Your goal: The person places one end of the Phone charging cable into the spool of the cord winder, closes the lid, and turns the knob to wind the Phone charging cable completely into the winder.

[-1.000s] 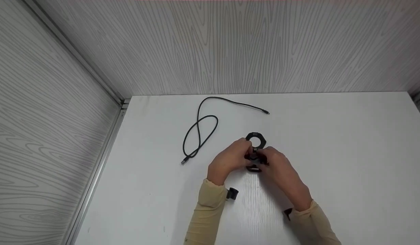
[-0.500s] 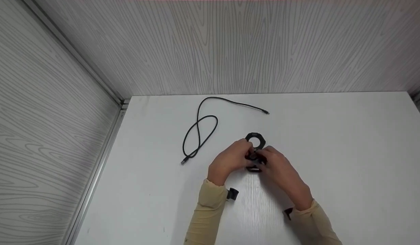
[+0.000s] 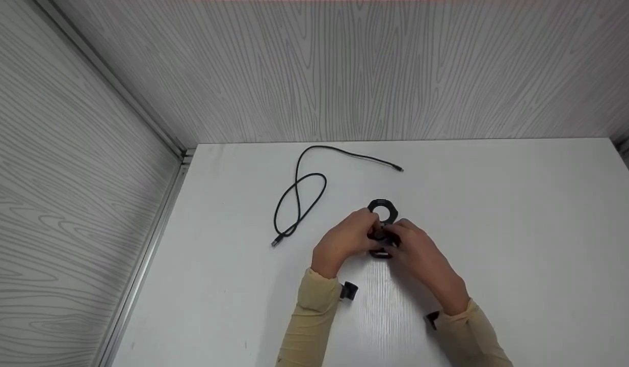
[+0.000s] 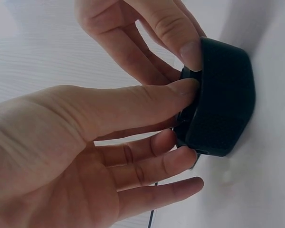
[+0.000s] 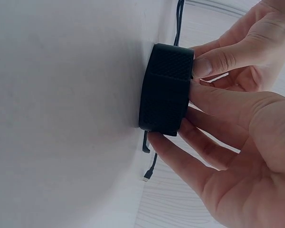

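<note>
A black device with a flat octagonal ring (image 3: 382,203) stands on the white table, its ring pointing away from me in the head view. My left hand (image 3: 345,239) pinches its near part from the left, with the thumb at the inner edge in the left wrist view. From the right, my right hand (image 3: 421,255) grips the same part. Both thumbs sit close together on the edge of the thick, angular black body (image 4: 223,95). The right wrist view shows a textured face on that body (image 5: 166,90). Fingers hide the middle of the device.
A black USB cable (image 3: 325,184) lies looped on the table, left of and beyond the hands. Its small plug (image 3: 398,167) points right; its larger plug (image 3: 277,240) lies nearer me. A wood-grain panel (image 3: 314,71) rises behind the table, another (image 3: 64,204) at left.
Both hands keep their hold on the black device, with only very slight finger shifts. The cable stays where it was.
</note>
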The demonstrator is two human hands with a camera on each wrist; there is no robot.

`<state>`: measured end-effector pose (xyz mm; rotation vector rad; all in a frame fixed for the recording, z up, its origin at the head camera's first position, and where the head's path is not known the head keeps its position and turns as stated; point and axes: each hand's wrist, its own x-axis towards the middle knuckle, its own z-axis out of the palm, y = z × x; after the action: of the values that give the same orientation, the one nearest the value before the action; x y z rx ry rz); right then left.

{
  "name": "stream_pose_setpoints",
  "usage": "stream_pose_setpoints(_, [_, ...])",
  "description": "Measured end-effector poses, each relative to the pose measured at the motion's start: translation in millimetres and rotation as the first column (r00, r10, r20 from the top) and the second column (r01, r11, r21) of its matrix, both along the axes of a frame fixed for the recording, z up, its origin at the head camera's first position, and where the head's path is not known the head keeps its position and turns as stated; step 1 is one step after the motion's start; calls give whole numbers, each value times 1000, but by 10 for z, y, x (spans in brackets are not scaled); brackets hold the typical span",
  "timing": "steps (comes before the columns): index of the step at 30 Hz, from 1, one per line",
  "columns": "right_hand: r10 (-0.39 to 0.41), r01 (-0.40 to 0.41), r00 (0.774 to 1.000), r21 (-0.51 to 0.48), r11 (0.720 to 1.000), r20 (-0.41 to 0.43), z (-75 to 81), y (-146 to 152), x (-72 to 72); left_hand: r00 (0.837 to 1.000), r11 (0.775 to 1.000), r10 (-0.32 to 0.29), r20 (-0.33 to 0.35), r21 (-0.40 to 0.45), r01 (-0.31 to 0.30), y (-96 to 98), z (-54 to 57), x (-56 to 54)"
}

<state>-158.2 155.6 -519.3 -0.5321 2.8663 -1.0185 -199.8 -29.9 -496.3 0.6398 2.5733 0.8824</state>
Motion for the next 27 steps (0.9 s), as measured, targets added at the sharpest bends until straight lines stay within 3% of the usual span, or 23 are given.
stream_pose_setpoints(9, [4,-4,1000,-11,1000,-10,8,0,5,1000,1000,-16,-15,6,16,-7,-9,-1])
stream_pose_setpoints(19, [9,-7,999,-34,999,50,50,50,-8,1000,1000,-28,-10,4,28,-38,57,11])
stream_pose_setpoints(27, [14,-2,995,-125,992,96,59,91,1,998,998,56,12,3,-56,-144,63,1])
